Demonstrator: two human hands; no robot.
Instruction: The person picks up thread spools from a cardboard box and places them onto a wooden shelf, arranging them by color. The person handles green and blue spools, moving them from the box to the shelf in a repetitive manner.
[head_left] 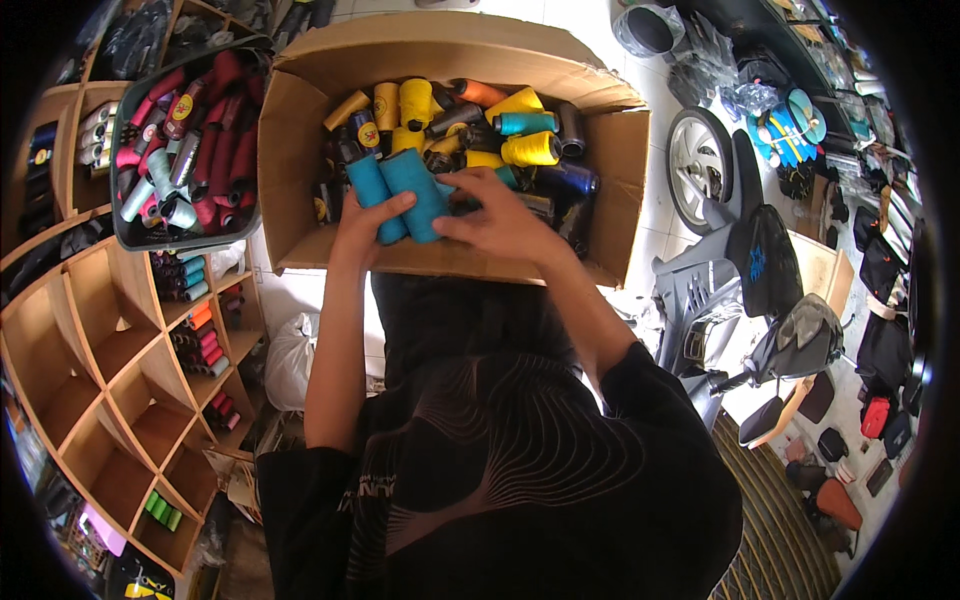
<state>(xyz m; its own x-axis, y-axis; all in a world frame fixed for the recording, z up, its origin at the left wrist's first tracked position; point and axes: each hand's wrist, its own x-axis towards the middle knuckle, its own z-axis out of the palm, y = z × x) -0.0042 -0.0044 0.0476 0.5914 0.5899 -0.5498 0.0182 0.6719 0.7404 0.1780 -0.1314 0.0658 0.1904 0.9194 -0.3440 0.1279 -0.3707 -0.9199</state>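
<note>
Clamped in left hand point(360, 226): narrower teal spool point(368, 186) and wider teal spool point(413, 183), side by side, tilted, thumb across front, other fingers hidden. At wider spool's right side: right hand point(502, 218), thumb and fingers spread around edge, touching; cannot tell if gripping anything behind. Both spools above near side of open cardboard box point(618, 175). Inside box, jumbled: yellow spools point(416, 104), orange spool point(480, 93), another teal spool point(527, 123), dark ones too. Left of box: dark bin point(190, 240) full of red spools point(206, 158), few pale ones. Further out: wooden cubbyhole shelf point(112, 290) at left, white plastic bag point(293, 362) below box, motorbike point(690, 290) at right.
</note>
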